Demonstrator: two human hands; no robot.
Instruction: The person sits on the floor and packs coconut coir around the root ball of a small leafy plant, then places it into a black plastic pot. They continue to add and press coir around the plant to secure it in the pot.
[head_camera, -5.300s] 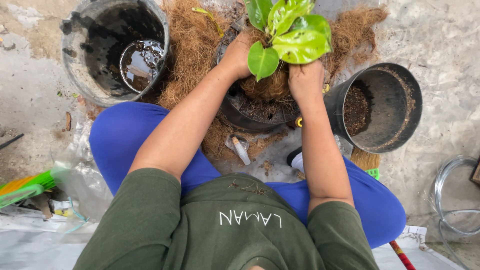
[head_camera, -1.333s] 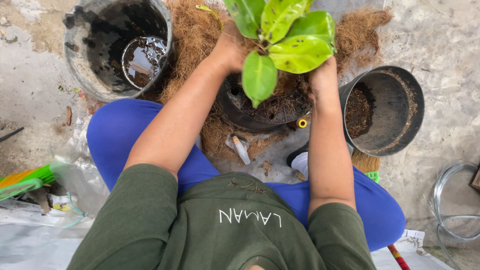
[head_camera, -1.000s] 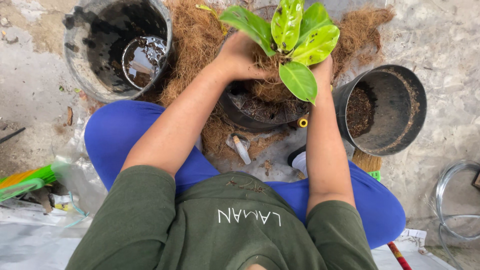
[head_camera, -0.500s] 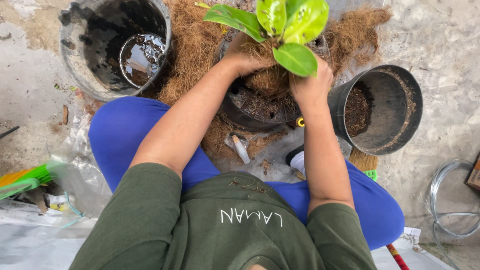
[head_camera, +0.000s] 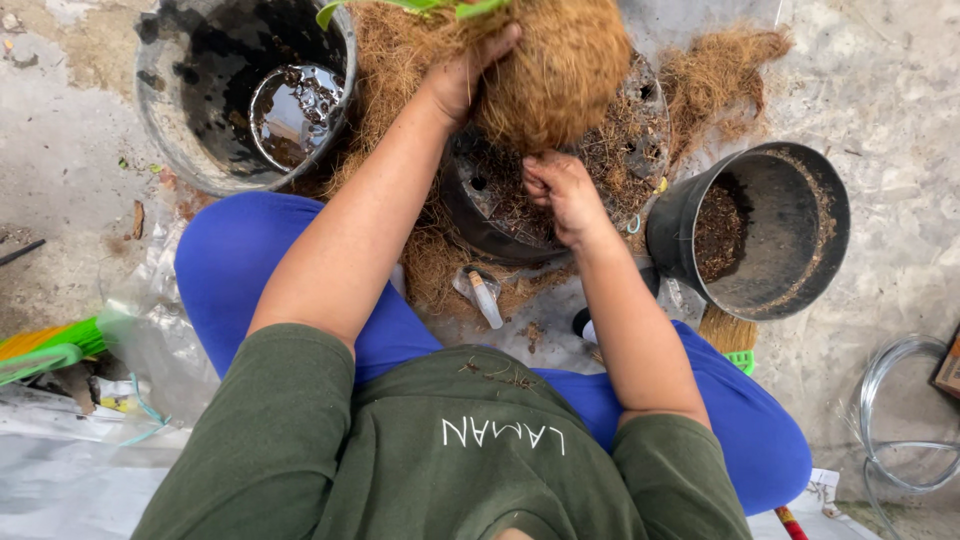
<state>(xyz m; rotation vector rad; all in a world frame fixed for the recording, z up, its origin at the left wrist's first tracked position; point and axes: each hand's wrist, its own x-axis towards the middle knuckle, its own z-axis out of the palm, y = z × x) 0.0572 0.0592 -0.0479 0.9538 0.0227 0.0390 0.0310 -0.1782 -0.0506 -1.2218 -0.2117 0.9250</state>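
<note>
My left hand (head_camera: 468, 72) grips a round root ball wrapped in brown coconut fibre (head_camera: 560, 65), lifted above a black pot (head_camera: 480, 225). The plant's green leaves (head_camera: 420, 8) show only at the top edge. My right hand (head_camera: 560, 190) sits just below the ball, inside the black pot, with its fingers curled in the loose fibre and soil. Whether those fingers hold anything is hidden.
A large black bucket (head_camera: 175, 130) holding a smaller container of dark water (head_camera: 295, 110) stands at the upper left. A second black pot (head_camera: 800, 235) with some soil is at the right. Loose fibre (head_camera: 720, 70), a small white tube (head_camera: 485, 298), a green brush (head_camera: 50, 350) and a wire coil (head_camera: 890, 420) lie around.
The plant has been lifted out of the black pot by my left hand, so its fibre ball is now exposed. My right hand dropped from the plant's side into the pot.
</note>
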